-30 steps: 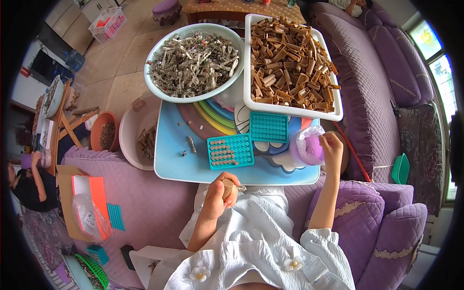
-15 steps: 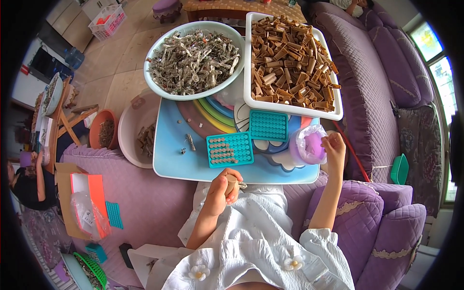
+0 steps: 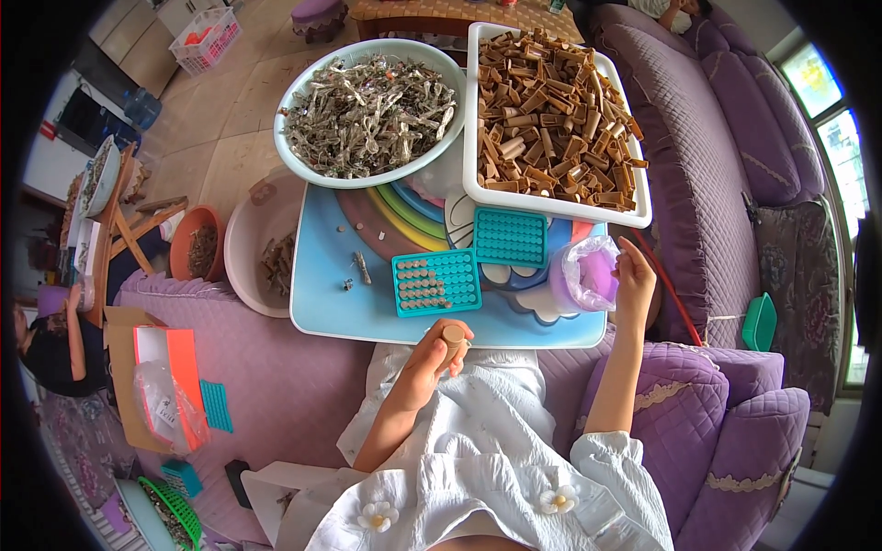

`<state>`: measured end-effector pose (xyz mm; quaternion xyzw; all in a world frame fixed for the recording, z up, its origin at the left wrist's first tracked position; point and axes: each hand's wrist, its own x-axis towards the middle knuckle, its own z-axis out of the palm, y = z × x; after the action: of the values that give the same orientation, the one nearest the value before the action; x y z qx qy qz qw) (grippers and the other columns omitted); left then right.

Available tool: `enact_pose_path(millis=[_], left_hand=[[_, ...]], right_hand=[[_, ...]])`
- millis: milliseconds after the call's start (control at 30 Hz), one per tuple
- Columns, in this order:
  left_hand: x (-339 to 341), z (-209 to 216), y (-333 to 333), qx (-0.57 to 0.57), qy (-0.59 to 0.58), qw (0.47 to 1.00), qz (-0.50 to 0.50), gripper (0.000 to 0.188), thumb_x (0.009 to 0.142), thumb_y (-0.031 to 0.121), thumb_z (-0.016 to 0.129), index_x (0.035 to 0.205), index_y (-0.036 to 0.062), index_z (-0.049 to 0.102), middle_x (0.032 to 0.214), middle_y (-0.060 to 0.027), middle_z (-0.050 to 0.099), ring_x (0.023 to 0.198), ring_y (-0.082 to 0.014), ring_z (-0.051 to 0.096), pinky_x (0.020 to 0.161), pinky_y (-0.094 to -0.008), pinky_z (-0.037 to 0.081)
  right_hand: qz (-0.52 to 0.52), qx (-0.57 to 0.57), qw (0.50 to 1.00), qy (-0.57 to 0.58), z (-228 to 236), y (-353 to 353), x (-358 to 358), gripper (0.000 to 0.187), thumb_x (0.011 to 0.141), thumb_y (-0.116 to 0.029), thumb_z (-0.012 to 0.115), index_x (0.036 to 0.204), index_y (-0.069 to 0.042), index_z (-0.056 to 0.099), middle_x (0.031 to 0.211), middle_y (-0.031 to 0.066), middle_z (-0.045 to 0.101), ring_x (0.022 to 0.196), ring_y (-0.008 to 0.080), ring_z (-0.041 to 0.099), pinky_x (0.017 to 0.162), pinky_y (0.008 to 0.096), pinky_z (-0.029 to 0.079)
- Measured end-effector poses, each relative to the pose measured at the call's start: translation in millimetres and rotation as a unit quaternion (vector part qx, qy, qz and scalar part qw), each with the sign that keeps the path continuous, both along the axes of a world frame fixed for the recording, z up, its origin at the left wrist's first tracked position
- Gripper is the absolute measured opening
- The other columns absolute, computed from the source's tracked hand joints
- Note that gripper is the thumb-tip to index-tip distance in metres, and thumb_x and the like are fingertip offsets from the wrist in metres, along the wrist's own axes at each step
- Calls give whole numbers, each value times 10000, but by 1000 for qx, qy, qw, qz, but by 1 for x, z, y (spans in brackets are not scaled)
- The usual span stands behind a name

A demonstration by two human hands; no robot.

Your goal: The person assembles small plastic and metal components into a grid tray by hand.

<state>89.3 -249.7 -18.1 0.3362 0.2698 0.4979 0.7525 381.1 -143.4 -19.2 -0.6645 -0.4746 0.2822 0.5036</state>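
Note:
My left hand is closed around a short brown cylinder, its round flat end facing up, just in front of the table edge. Close by on the table lies a teal tray of small round wells, with small brownish discs filling much of its left side. A second teal tray behind it shows no discs. My right hand is raised beside a purple cup lined with a clear plastic bag. Its fingers are pinched together; whatever is between them is too small to make out.
At the back stand a pale basin of silvery twisted bundles and a white tub heaped with brown half-tube pieces. A pink basin is left of the blue table. Purple sofas flank the table; another person's arm shows far left.
My left hand has shifted slightly right and up, turning the cylinder's end into fuller view. The right hand has moved off the bag's rim a little to the right.

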Motion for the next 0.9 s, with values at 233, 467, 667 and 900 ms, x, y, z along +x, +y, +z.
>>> enact_pose_path(millis=[233, 467, 667, 900], left_hand=[[4, 1, 0, 10, -16, 999, 34, 254, 873, 252, 398, 1026, 49, 397, 780, -41, 451, 650, -95, 420, 608, -209, 350], [7, 2, 0, -27, -2, 998, 62, 220, 856, 180, 444, 1038, 63, 402, 831, -56, 491, 656, -93, 441, 607, -222, 368], [7, -1, 0, -70, -43, 990, 114, 243, 822, 167, 502, 1029, 68, 421, 858, -76, 515, 708, -124, 481, 623, -236, 378], [8, -8, -1, -95, -149, 977, 118, 261, 831, 210, 509, 1028, 59, 426, 857, -70, 541, 784, -138, 528, 704, -266, 420]], right_hand=[[15, 1, 987, 157, 8, 1, -20, 100, 820, -22, 477, 887, -11, 550, 728, 3, 537, 659, 45, 502, 578, 167, 407], [133, -36, 956, 257, 4, 0, -35, 44, 791, 0, 522, 805, -35, 546, 694, -34, 516, 588, 19, 449, 518, 142, 346], [246, 15, 967, 69, 24, -35, -101, 79, 713, 55, 577, 764, -2, 559, 715, 39, 574, 648, 87, 527, 584, 198, 422], [401, 182, 887, -141, 45, -61, -145, 189, 614, 24, 662, 742, -37, 536, 728, 78, 578, 701, 226, 593, 580, 289, 478]])
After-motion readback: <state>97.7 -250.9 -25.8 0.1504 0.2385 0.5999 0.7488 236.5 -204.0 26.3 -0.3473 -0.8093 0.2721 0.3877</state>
